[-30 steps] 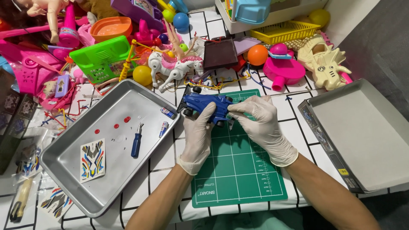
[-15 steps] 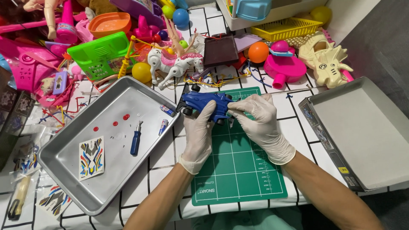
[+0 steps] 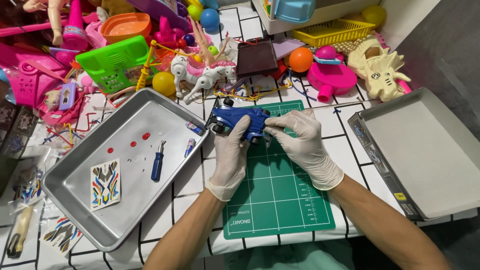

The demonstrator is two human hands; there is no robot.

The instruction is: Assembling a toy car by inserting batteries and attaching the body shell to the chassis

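Little has shifted: both gloved hands, left hand [image 3: 231, 159] and right hand [image 3: 301, 142], keep fingers closed around the blue toy car [image 3: 240, 119] above the green cutting mat [image 3: 277, 192].

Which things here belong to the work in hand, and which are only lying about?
In use: blue toy car, held by left hand and right hand; green cutting mat; screwdriver and batteries in metal tray.
Lying about: white toy horse, orange ball, yellow basket.
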